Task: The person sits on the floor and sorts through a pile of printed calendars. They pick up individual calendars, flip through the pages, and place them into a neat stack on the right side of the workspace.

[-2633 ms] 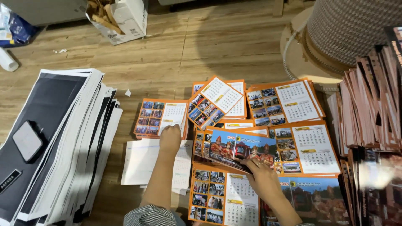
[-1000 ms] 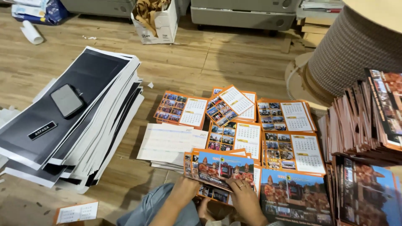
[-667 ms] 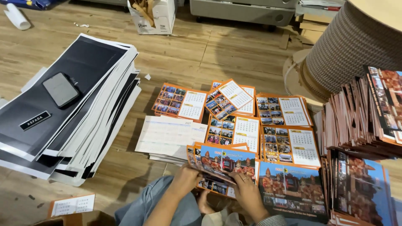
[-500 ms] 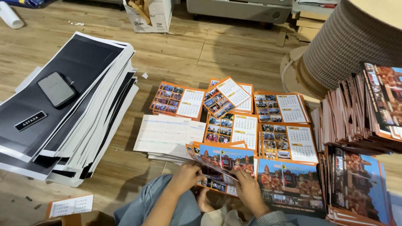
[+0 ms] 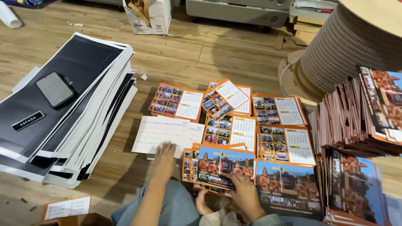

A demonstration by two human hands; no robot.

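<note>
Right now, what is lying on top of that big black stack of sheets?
A dark phone and a small black label strip lie on the black stack. Lower sheets are covered.

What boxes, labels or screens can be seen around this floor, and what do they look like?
Cardboard box: top centre, white, open, brown scraps inside.
Phone: on the black sheet stack at left, dark rectangular screen, off.
Name tag: just below the phone, narrow black strip, white lettering.
</note>
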